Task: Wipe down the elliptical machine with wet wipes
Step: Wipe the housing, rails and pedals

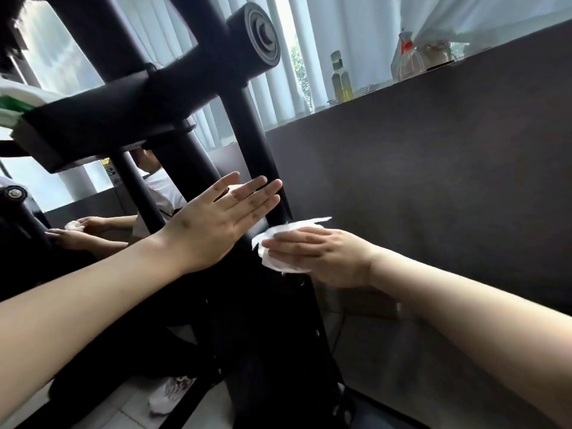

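The black elliptical machine fills the left and middle of the head view, with a slanted upright tube [257, 144] running down to its frame. My right hand [322, 255] presses a white wet wipe [278, 243] flat against that tube at mid height. My left hand [223, 221] is open with straight fingers, its fingertips resting on the same tube just above the wipe. A thick crossbar with a round end cap [257, 38] crosses the tube overhead.
A dark wall panel [433, 181] stands close on the right, and its ledge carries a bottle [340, 78] and wrapped items. Behind the machine at the left another person [93, 227] holds a wipe. A wipe pack [15, 106] lies on the machine's upper left.
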